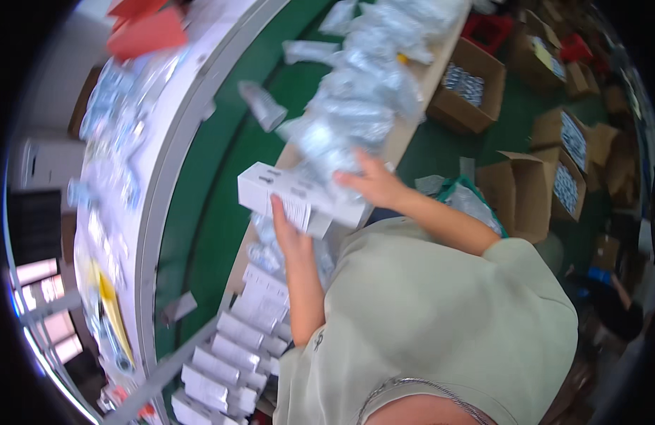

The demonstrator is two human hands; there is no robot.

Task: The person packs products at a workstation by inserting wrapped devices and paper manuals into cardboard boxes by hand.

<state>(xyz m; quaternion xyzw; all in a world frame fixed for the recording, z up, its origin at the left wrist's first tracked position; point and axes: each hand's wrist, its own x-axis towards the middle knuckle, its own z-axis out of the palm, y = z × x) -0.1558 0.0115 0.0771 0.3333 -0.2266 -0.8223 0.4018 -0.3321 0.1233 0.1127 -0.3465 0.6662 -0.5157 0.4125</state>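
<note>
My left hand point(291, 230) is closed round the lower side of a long white carton point(271, 190) with dark print, held tilted over the bench. The carton's right end has loose flaps point(345, 211). My right hand point(377, 183) has thumb and forefinger around a clear bubble-wrap pouch point(336, 176) just above that end. What the pouch contains cannot be made out. Beyond my hands, a heap of similar bubble-wrap pouches point(363, 85) covers the bench.
Several flat-lying white cartons point(232, 329) line the near left of the bench. A green conveyor belt point(214, 212) runs alongside, with a stray pouch point(262, 106) on it. Brown boxes of small parts point(469, 85) and an open box point(515, 198) stand at the right.
</note>
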